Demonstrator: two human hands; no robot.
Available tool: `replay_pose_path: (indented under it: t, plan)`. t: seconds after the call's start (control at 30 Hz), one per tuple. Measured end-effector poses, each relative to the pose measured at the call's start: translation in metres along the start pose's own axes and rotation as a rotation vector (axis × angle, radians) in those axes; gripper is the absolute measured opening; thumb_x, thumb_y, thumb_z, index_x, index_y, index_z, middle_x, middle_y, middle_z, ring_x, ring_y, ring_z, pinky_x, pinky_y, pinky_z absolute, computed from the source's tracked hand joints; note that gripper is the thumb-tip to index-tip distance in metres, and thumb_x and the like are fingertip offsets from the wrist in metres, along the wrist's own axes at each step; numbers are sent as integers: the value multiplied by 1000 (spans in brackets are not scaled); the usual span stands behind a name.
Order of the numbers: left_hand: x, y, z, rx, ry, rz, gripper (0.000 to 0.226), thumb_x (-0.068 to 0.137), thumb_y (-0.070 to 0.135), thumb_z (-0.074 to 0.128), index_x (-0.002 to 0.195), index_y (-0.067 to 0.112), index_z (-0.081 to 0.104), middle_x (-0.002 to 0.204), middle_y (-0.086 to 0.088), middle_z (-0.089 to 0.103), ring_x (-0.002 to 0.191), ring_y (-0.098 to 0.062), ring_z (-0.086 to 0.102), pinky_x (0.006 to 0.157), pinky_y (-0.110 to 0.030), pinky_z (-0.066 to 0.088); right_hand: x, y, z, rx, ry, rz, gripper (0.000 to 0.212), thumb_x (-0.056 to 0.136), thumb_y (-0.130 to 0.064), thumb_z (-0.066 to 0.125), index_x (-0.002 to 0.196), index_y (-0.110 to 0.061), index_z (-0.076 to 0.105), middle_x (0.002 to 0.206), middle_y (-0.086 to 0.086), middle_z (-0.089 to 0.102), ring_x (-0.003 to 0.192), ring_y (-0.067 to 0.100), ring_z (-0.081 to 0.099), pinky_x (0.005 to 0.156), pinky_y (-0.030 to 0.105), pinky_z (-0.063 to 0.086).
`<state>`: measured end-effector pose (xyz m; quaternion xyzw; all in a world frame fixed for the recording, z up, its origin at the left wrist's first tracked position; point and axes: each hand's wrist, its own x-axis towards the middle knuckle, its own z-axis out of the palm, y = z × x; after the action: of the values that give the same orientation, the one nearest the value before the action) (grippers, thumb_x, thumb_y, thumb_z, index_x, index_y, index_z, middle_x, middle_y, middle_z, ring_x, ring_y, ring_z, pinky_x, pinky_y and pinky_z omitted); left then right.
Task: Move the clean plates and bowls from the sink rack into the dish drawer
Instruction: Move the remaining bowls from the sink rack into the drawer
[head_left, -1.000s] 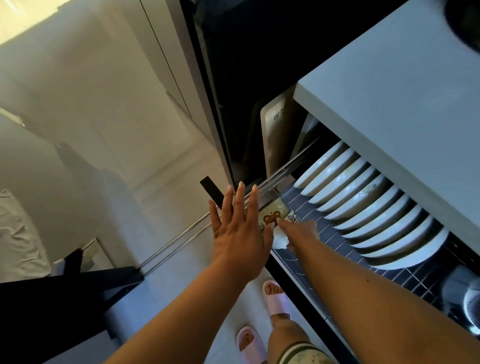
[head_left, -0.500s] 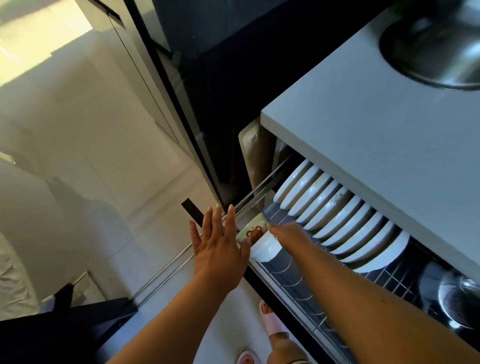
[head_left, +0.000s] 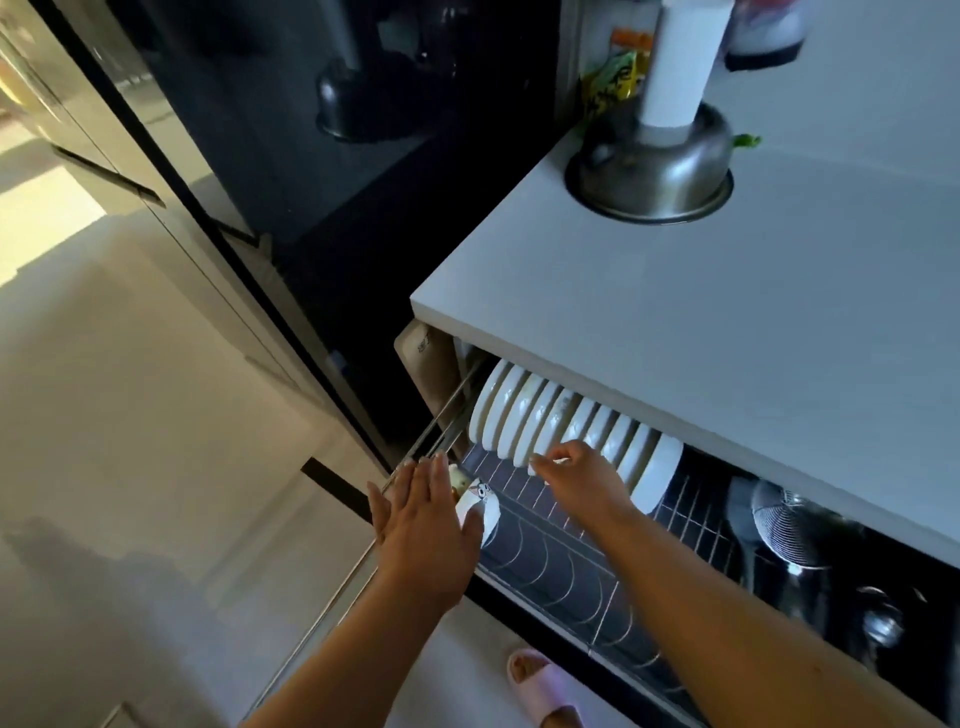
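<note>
My left hand (head_left: 423, 535) lies flat with its fingers (head_left: 415, 483) straight and together, holding nothing, low in the middle of the frame at the near left corner of the open dish drawer (head_left: 571, 577). Its palm sits beside a small white bowl (head_left: 480, 506) with a cartoon print, which stands on edge in the front wire slots; I cannot tell whether the palm touches it. My right hand (head_left: 584, 480) reaches in just to the right, its fingers (head_left: 545, 462) curled loosely and drawn toward the thumb at the lower rims of the white plates (head_left: 550, 421). Whether they pinch a rim or only brush it I cannot tell.

The plates stand upright in a close row along the back of the drawer, half under the edge of the pale tabletop (head_left: 727, 338). The front row of wire slots to the right of the bowl stands bare. At the right of the drawer, in shadow, sit a mesh strainer (head_left: 789, 525) and dark metal ware. On the tabletop, upper right of the frame, an upturned steel bowl (head_left: 649, 176) carries a white cylinder (head_left: 675, 67). A pink slipper (head_left: 545, 688) shows on the floor at the bottom edge.
</note>
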<state>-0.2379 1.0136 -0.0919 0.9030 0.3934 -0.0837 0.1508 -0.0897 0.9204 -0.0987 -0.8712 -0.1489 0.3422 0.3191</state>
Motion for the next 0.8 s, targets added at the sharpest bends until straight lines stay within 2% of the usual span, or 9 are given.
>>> replay_pose_path:
  t: [0.1, 0.2, 0.3, 0.4, 0.47, 0.53, 0.6, 0.67, 0.8]
  plan:
    - [-18, 21, -3, -8, 47, 89, 70, 98, 54, 28, 154, 21, 4, 162, -2, 13, 150, -19, -1, 118, -50, -13, -34, 15, -21, 79, 70, 36, 43, 91, -46, 53, 124, -18, 54, 83, -8, 62, 64, 7, 59, 63, 25, 50]
    - [-41, 42, -5, -33, 81, 186, 73, 98, 54, 30, 154, 20, 0, 161, -3, 14, 150, -17, 0, 118, -50, -11, -72, 33, -41, 128, 136, 59, 41, 91, -45, 53, 123, -18, 55, 79, -7, 62, 63, 8, 59, 56, 23, 46]
    - [-60, 66, -9, -19, 62, 289, 74, 99, 53, 29, 154, 19, -6, 162, -4, 11, 149, -18, -3, 118, -51, -14, -105, 54, -62, 172, 216, 83, 39, 92, -44, 53, 119, -17, 57, 72, -7, 60, 50, 5, 53, 47, 20, 41]
    - [-76, 95, -11, -18, 38, 391, 74, 99, 52, 30, 154, 18, -7, 161, -5, 14, 149, -18, 1, 118, -51, -13, -139, 74, -84, 179, 312, 89, 40, 93, -40, 52, 108, -5, 64, 59, 0, 57, 45, 13, 51, 49, 22, 39]
    - [-87, 116, -8, -7, 27, 464, 73, 99, 51, 29, 154, 18, -6, 161, -5, 17, 149, -19, 4, 118, -51, -13, -162, 87, -99, 217, 377, 100, 45, 93, -37, 53, 103, 6, 63, 76, 21, 67, 67, 34, 64, 61, 28, 46]
    - [-98, 138, -2, 0, 13, 532, 73, 99, 51, 29, 154, 17, -6, 160, -5, 18, 149, -18, 5, 117, -51, -14, -182, 103, -114, 263, 451, 144, 46, 93, -36, 54, 105, 8, 62, 99, 26, 67, 79, 40, 64, 65, 30, 44]
    - [-109, 161, 5, 2, -3, 593, 72, 99, 50, 29, 154, 17, -5, 159, -4, 20, 149, -17, 7, 117, -52, -14, -200, 118, -128, 298, 527, 172, 47, 93, -34, 55, 108, 11, 58, 105, 28, 64, 85, 44, 63, 66, 36, 49]
    - [-121, 183, 11, 6, -23, 656, 72, 100, 50, 29, 154, 17, -5, 159, -4, 22, 148, -17, 8, 118, -52, -13, -217, 134, -142, 313, 591, 192, 47, 93, -32, 54, 109, 12, 58, 105, 30, 64, 95, 46, 61, 76, 48, 52]
    - [-146, 232, 19, 49, -37, 782, 71, 100, 50, 27, 154, 17, -5, 160, -4, 20, 149, -18, 7, 117, -50, -14, -248, 169, -166, 397, 670, 234, 47, 94, -34, 54, 100, 11, 60, 89, 28, 65, 69, 33, 56, 65, 38, 45]
